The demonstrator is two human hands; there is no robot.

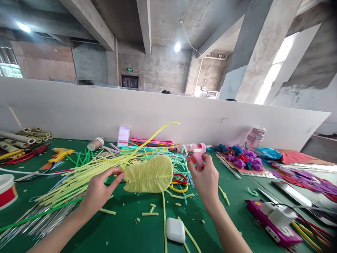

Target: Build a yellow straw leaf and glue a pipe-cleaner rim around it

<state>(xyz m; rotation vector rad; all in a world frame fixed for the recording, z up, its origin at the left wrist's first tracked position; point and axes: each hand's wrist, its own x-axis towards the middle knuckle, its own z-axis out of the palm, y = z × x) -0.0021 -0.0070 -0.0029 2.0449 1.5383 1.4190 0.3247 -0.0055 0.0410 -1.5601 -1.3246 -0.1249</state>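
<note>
A pale yellow leaf shape made of fuzzy pipe cleaners [149, 174] is pinched at its left end by my left hand [101, 184]. From that pinch a long yellow stem rises up to the right. My right hand [204, 175] is closed round the handle of a pink hot glue gun [198, 151], whose nozzle points left, above and behind the leaf's right end. Red-and-yellow-handled scissors [179, 185] lie just behind the leaf, partly hidden by it. Yellow pipe cleaners [71, 179] spread in a heap behind and left of my left hand.
On the green table [126, 225] lie a white earbud case [176, 230] and cut yellow pieces. A purple power strip [273, 225] with chargers sits at right. A paper cup [7, 191] and yellow glue gun [60, 156] stand left. A white partition [147, 112] closes the back.
</note>
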